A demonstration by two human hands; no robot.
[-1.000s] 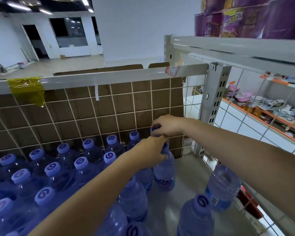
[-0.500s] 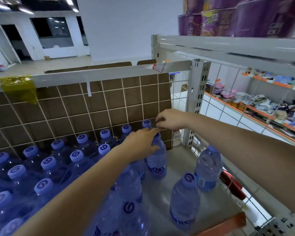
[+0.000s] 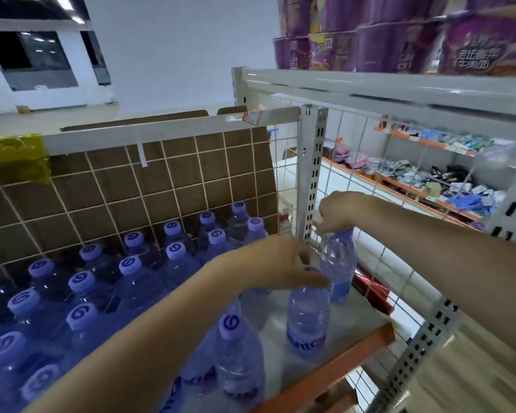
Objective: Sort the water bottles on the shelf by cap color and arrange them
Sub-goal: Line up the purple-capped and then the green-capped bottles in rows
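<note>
Several clear water bottles with pale blue caps (image 3: 131, 265) stand in rows on the left of the grey shelf (image 3: 352, 317). My right hand (image 3: 337, 213) grips the cap of a water bottle (image 3: 338, 260) standing at the shelf's right side, beside the wire mesh. My left hand (image 3: 280, 263) hovers with its fingers stretched over the cap of another bottle (image 3: 307, 320) near the orange front edge; contact with the cap is unclear. One more bottle (image 3: 236, 350) stands in front, below my left forearm.
A wire grid backed by brown cardboard (image 3: 173, 180) closes the shelf's rear. A perforated metal post (image 3: 312, 174) and side mesh bound the right. Purple packages (image 3: 399, 34) sit on the shelf above. A red item (image 3: 370, 289) lies beyond the mesh.
Both hands left the back-row bottles and moved right and toward me. My right hand now holds the bottle by the mesh; my left hand is over the front bottle.
</note>
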